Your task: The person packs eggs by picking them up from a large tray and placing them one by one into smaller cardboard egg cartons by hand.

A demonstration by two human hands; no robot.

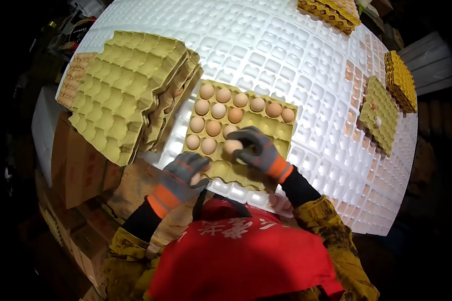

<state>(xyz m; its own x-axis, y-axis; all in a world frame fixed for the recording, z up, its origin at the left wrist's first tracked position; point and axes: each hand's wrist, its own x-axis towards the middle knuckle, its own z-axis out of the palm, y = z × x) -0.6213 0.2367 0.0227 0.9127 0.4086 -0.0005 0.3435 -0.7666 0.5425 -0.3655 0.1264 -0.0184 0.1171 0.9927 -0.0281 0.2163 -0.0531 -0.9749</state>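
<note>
A yellow-green egg tray (266, 173) lies in front of me, its far rows and left side filled with brown and pale eggs (213, 128). My right hand (260, 150), in a grey glove with an orange cuff, pinches a light brown egg (232, 146) over the tray's middle cups. At the tray's near left corner is my left hand (182, 175), gloved the same way. Its fingers and thumb curl around another egg (196, 178), which is partly hidden by them. Several cups at the tray's right and near side hold no egg.
A tall stack of egg trays (130, 75) stands to the left, beside another tray of eggs (75, 75). White plastic cell sheets (236, 40) cover the table. Farther right are a tray with a few eggs (379, 118) and yellow stacks (401, 80). Cardboard boxes (80, 160) sit lower left.
</note>
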